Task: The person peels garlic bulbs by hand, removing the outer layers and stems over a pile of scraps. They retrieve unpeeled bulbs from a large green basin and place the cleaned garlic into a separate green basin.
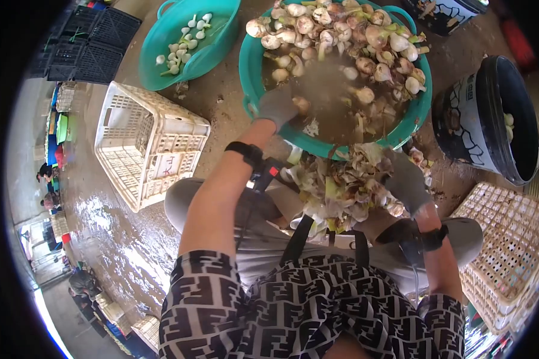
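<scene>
My left hand (276, 107), in a grey glove, reaches over the near left rim of a green tub (245, 78). Its fingers close on a brownish garlic bulb (301, 106) just above murky water. Many more garlic bulbs (341, 27) are heaped at the tub's far side, some with roots and loose skins. My right hand (408, 182), also gloved, is at the right side of a pile of garlic skins (341, 185) between my knees. Its fingertips are partly hidden against the pile, so I cannot make out a grip.
A second green tub (212, 60) with peeled white bulbs (188, 42) stands at upper left. A white plastic crate (179, 137) lies left of me. On the right are a black bucket (485, 119) and stacked crates (509, 239). The floor (114, 221) is wet.
</scene>
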Available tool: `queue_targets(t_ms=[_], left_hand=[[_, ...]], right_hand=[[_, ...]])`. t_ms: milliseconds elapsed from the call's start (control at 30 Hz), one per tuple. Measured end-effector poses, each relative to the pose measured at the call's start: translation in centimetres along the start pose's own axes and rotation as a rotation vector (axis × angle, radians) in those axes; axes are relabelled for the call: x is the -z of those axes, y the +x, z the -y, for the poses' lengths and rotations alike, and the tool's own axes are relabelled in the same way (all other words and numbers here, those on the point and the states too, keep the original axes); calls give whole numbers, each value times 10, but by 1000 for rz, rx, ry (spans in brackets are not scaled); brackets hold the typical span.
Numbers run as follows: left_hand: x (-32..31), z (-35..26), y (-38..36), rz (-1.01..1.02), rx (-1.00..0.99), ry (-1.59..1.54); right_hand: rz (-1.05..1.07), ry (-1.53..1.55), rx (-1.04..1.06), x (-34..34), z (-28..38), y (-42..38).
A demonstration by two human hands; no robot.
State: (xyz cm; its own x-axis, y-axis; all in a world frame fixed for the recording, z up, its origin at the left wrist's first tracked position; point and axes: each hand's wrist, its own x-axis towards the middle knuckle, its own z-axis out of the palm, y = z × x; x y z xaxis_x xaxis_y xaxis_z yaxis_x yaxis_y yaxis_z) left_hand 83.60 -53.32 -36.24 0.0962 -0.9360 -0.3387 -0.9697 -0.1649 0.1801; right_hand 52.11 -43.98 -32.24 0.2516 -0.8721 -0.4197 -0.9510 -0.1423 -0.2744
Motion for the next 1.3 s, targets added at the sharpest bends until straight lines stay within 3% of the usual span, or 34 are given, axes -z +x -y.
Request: queue_targets(t_ms=[100,167,367,467,567,667,867,967,1067,1167,1267,1300], left_hand=[[32,-25,-34,59,-146,-12],[44,-46,-56,75,-270,-20],[60,-101,-99,17,-517,-135],[44,-95,-107,30,-458,-658],[-19,-89,-115,-289,-587,-808],[-43,-92,-129,-157,-502,-828],[-35,-82,-125,243,-321,-1444],[-23,-75,-123,498,-227,-1601],[-29,-82,-120,668,-10,-2116],[-11,-87,-127,558,-17,-1888],[-19,-91,-131,317,-29,-1486],[-16,-92,-131,368,19,-1635]], right_hand=[[-43,94,142,2,31,15],[-184,96,169,4,62,16],[-250,175,122,-14,76,32],[-315,442,136,-15,51,22],[-204,741,-78,-21,29,26],[-10,1265,-118,-12,33,17],[16,1554,85,-10,31,11],[-72,1298,87,-19,25,17],[-337,825,185,-35,20,22],[-407,886,223,-45,16,28],[-185,1097,61,-34,20,19],[-214,1280,168,-40,19,20]])
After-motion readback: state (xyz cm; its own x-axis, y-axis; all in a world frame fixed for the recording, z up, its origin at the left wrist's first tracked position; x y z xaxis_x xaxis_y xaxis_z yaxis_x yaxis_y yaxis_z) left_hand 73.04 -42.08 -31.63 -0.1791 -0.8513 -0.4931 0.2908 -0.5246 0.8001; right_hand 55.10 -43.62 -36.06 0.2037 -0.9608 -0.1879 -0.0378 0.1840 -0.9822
